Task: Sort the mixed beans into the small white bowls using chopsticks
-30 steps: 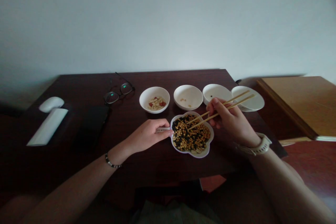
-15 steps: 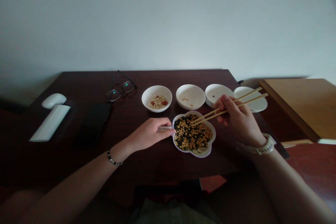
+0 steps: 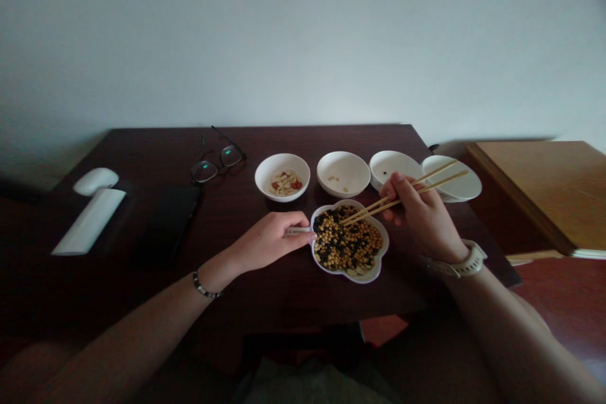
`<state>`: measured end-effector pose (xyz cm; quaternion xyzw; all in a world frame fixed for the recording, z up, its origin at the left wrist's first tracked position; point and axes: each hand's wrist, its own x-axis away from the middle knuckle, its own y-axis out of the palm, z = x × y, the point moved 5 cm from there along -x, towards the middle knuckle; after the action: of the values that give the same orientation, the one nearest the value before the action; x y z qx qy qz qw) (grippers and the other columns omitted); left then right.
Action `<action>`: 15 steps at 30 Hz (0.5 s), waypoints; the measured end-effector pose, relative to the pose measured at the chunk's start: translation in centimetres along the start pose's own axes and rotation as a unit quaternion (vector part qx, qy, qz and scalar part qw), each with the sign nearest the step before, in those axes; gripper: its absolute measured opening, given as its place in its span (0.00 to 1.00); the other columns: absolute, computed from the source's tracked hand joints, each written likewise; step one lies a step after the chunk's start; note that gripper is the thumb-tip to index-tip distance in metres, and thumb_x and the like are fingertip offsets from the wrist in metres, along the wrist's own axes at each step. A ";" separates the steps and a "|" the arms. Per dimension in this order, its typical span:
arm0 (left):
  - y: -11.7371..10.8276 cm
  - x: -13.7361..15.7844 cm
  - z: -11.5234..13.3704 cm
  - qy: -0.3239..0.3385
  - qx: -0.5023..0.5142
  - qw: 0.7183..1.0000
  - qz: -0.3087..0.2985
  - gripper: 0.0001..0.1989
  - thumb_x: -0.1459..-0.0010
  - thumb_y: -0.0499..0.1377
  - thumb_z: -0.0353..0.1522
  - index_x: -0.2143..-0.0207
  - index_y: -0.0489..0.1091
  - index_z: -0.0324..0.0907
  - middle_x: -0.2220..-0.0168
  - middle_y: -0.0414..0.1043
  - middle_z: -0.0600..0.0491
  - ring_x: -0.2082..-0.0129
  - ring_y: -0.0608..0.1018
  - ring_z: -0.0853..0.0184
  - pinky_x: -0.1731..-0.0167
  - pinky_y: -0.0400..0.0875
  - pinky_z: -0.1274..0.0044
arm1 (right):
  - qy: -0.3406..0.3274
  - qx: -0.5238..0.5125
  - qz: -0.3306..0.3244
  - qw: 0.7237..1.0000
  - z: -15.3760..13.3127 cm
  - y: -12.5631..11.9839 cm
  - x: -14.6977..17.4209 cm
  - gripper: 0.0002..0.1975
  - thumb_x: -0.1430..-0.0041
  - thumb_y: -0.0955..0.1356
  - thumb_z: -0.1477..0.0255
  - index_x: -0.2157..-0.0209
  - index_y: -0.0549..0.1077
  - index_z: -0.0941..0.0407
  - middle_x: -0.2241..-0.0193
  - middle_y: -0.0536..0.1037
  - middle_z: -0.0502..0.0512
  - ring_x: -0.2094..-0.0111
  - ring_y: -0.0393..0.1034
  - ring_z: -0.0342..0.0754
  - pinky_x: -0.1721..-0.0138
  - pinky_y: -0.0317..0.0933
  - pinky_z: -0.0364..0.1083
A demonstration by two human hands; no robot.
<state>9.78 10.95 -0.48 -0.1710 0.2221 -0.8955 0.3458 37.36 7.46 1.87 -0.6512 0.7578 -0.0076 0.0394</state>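
My left hand (image 3: pixel 272 240) grips the short handle of a flower-shaped white dish (image 3: pixel 384 246) with a pale purple rim. Inside the dish lies a mix of yellow beans and black beans (image 3: pixel 348 240), with a few pale slices at its near edge. My right hand (image 3: pixel 419 211) is closed round a pair of wooden chopsticks (image 3: pixel 438 175), their tips down among the beans at the dish's upper left. Whether the tips pinch a bean is too small to tell.
Behind the dish stand white bowls in a row: one (image 3: pixel 283 164) with pale slices and red bits, one (image 3: pixel 343 164) with a few pale pieces, one (image 3: pixel 386 164) with a dark bean, and one (image 3: pixel 468 186) at right. Glasses (image 3: pixel 220 164) and a white case (image 3: pixel 89 221) lie left.
My right hand has shifted a little left and the chopstick tips have slid slightly left and down in the beans. My left hand and the dish stay put.
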 end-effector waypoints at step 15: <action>0.3 0.0 -0.5 -0.002 -0.002 1.000 -0.001 0.18 0.28 0.61 0.47 0.61 0.76 0.42 0.71 0.71 0.58 0.70 0.70 0.69 0.69 0.60 0.77 | 0.014 -0.153 -0.002 0.988 -0.8 -0.5 0.0 0.25 0.30 0.73 0.52 0.73 0.66 0.52 0.75 0.63 0.48 0.79 0.57 0.41 0.84 0.45 0.44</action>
<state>9.71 10.89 -1.09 -0.1737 0.2228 -0.8951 0.3449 37.85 7.37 2.68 -0.6509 0.7492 0.0990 -0.0715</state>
